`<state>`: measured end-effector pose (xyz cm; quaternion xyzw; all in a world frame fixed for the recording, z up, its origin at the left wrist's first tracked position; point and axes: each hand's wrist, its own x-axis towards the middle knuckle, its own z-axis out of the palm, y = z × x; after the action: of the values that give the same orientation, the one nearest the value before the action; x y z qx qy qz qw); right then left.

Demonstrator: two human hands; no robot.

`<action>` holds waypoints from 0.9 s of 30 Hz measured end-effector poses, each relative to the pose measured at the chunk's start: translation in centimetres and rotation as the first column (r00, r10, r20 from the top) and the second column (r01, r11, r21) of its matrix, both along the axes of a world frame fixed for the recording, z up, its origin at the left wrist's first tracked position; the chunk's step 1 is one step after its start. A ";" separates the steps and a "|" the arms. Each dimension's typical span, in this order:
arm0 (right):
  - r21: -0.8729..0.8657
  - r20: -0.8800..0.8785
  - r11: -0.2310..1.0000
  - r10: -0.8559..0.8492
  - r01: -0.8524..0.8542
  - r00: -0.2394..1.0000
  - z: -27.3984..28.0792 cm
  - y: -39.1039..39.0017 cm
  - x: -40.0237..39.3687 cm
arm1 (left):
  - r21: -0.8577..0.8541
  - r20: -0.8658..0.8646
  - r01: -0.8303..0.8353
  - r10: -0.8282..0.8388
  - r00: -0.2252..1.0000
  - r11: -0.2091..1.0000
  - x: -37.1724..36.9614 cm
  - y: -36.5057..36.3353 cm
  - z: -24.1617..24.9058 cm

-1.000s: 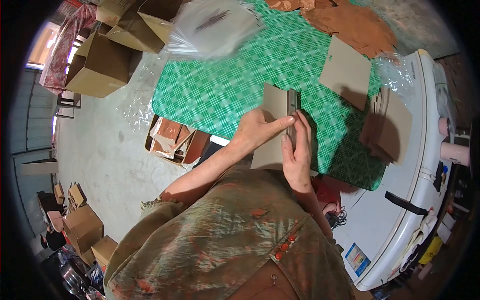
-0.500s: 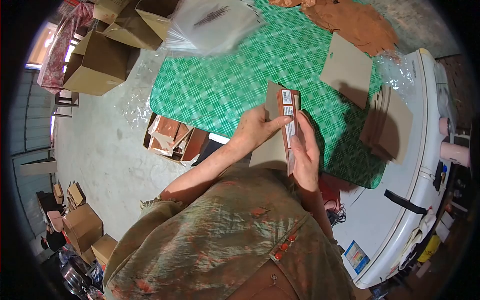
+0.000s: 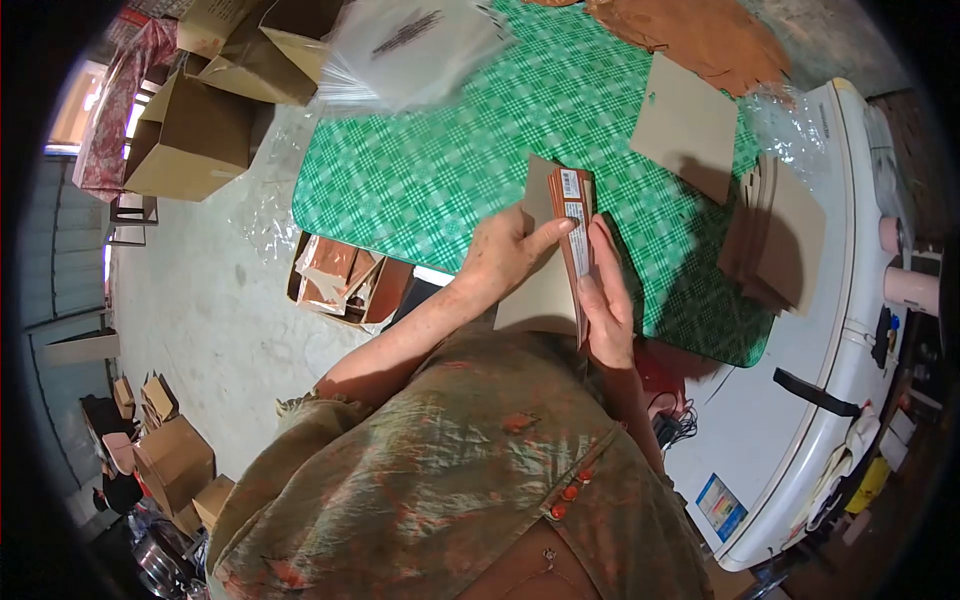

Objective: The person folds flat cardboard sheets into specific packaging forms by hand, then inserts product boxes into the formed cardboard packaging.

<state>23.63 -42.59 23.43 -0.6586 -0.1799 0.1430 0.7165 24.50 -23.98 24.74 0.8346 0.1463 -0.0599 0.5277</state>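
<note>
My left hand (image 3: pixel 505 250) grips a beige cardboard sheet (image 3: pixel 540 290) and a narrow brown stack with white barcode labels (image 3: pixel 573 215), its thumb pressing on the labels. On the stack's right side, my right hand (image 3: pixel 608 300) holds the edge with fingers stretched along it. Both pieces are upright-angled at the near edge of the green checkered table (image 3: pixel 420 180), in front of my body. The fingers behind the cardboard are hidden.
Clear plastic sleeves (image 3: pixel 400 50) lie at the table's far left. A beige card (image 3: pixel 685 125), a stack of cards (image 3: pixel 785 235) and brown material (image 3: pixel 700 40) are to the right. A white appliance (image 3: pixel 750 440) stands at right. Open cardboard boxes (image 3: pixel 190 150) are at left.
The view has shifted slightly. Both hands keep their hold on the cardboard and labelled stack, with little visible change in the fingers.
</note>
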 end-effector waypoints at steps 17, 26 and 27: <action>-0.018 0.046 0.999 -0.025 0.026 0.999 -0.7 -0.1 -0.1 | 0.038 0.057 0.049 -0.051 0.997 0.998 0.0 0.2 -0.5; 0.185 -0.161 0.975 -0.091 0.121 0.983 0.2 0.5 -0.6 | -0.036 0.068 -0.006 0.008 0.998 0.999 -0.1 0.0 -0.3; 0.195 -0.211 0.968 -0.116 0.158 0.971 0.6 0.7 -0.8 | -0.052 0.088 -0.008 0.012 0.996 0.999 -0.1 0.0 -0.8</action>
<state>22.83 -41.85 24.00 -0.5724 -0.0758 0.1380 0.8047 24.40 -23.97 23.90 0.8219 0.1256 -0.0241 0.5551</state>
